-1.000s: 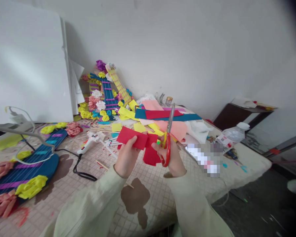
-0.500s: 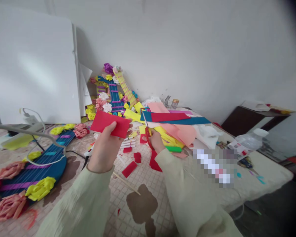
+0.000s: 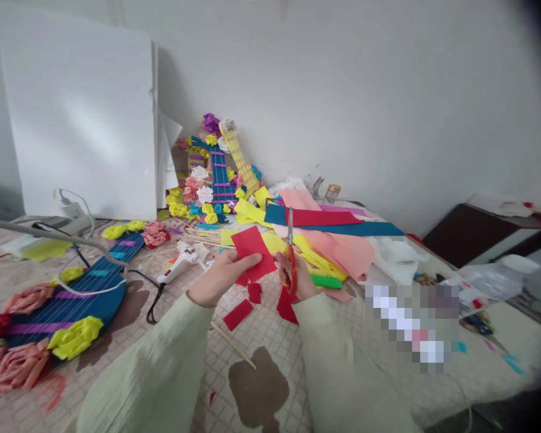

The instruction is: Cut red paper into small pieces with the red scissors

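Observation:
My left hand pinches a red paper rectangle by its lower left edge and holds it tilted above the table. My right hand grips red-handled scissors with the blades pointing up, right beside the paper's right edge. Several red paper scraps lie on the checked tablecloth just below both hands. A thin wooden stick lies near my left sleeve.
A white glue gun with a black cord lies left of my hands. Behind are stacked coloured paper sheets, paper-flower crafts against the wall, a blue board with flowers at left, white foam boards, and a plastic bottle at right.
The left hand lowered the red paper back toward the right hand. The scissors came up from the table to the paper's edge. The view shifted slightly left.

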`<state>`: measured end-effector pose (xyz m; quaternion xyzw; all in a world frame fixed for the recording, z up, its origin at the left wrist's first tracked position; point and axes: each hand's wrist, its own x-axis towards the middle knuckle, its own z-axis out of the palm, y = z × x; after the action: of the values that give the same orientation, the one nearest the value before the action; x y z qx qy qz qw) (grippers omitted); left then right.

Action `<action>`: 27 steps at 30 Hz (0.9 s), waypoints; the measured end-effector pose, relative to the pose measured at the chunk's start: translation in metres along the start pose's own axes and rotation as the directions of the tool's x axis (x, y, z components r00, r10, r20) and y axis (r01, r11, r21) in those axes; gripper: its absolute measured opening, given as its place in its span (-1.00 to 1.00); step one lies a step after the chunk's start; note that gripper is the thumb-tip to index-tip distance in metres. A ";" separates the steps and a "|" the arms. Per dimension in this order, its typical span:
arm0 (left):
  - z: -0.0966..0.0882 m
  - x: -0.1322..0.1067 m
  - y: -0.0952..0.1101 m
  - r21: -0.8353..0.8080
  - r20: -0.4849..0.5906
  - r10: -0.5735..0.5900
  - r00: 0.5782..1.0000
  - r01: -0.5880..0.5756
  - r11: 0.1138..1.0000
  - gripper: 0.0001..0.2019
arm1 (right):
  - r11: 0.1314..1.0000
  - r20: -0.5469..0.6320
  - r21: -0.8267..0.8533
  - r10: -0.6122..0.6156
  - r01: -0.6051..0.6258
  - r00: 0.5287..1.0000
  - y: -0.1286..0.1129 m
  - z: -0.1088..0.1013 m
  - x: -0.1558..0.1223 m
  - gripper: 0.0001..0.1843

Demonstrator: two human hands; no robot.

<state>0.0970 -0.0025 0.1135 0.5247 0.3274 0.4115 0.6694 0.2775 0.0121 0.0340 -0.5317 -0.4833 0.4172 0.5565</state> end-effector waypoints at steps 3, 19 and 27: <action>0.000 0.001 -0.005 0.204 0.226 -0.082 0.971 0.035 0.978 -0.85 | 0.969 0.121 0.247 -0.024 -0.007 0.992 -0.008 -0.001 -0.013 -0.57; -0.007 0.008 -0.003 0.403 0.156 0.027 0.987 -0.088 0.911 -0.88 | 0.904 0.064 0.427 -0.015 -0.014 0.998 -0.019 -0.001 -0.023 -0.66; -0.011 0.005 -0.003 0.653 0.343 -0.097 0.934 -0.163 0.740 -0.76 | 0.961 0.136 0.267 0.038 -0.074 0.990 -0.036 -0.004 -0.033 -0.59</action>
<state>0.0899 0.0063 0.1076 0.8014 0.3178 0.1761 0.4751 0.2735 -0.0244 0.0671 -0.4357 -0.4415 0.5287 0.5794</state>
